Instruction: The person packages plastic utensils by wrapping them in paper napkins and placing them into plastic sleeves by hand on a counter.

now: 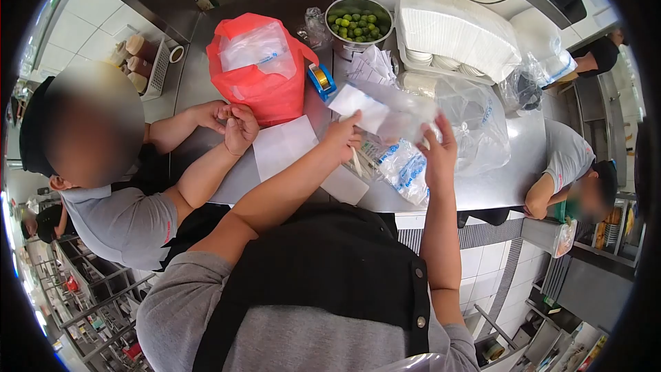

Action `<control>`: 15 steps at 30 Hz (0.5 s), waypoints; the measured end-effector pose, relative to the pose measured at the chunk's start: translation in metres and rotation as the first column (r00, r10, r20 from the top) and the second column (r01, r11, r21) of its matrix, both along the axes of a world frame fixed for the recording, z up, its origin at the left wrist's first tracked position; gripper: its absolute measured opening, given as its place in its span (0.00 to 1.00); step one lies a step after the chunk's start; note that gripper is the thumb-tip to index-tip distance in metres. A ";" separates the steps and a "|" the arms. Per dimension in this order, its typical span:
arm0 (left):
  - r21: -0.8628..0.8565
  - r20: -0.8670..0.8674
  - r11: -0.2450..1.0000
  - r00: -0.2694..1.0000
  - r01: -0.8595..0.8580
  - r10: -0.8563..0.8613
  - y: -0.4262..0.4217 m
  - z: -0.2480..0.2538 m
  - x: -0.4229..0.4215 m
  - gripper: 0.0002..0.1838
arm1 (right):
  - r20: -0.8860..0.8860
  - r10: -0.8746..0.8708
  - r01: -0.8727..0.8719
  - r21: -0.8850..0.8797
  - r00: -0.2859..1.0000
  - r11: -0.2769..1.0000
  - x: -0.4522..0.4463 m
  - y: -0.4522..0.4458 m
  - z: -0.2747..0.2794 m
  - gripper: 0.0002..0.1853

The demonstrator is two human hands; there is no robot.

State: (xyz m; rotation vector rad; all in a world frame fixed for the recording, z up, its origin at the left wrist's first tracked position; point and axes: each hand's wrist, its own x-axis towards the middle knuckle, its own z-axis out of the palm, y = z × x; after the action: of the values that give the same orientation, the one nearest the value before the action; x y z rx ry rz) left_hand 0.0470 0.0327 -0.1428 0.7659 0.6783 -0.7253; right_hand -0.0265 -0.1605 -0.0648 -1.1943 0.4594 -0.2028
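Stainless-steel table [482,193], white-tiled floor [475,262]; left hand [342,140] pinches clear-and-white plastic bag [394,107], right hand [440,148] part-spread at its right end.

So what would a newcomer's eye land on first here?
Probably the bright red plastic bag, bulging on the left of the steel counter. Next, the metal pot of green citrus fruits at the back, left of the stacked white containers. Then, front and centre, translucent plastic between the wearer's left hand and right hand.
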 end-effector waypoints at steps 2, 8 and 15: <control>0.026 -0.030 0.998 0.998 -0.061 0.061 0.005 -0.009 0.004 0.16 | -0.063 -0.135 0.122 -0.173 0.989 0.977 0.000 -0.008 0.021 0.32; -0.090 0.003 0.993 0.997 -0.082 0.083 0.017 -0.010 -0.011 0.16 | 0.030 -0.137 0.140 -0.279 0.990 0.950 -0.021 -0.024 0.013 0.27; 0.117 0.335 0.945 0.907 -0.307 0.253 0.038 0.076 -0.064 0.16 | -0.042 0.156 -0.162 -0.285 0.987 0.945 -0.087 0.037 -0.003 0.15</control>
State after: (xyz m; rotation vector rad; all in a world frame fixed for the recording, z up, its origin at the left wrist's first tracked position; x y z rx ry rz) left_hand -0.0172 0.0712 -0.0664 0.8928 0.5448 -0.2727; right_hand -0.1131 -0.1234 -0.0680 -1.5138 0.3545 -0.1213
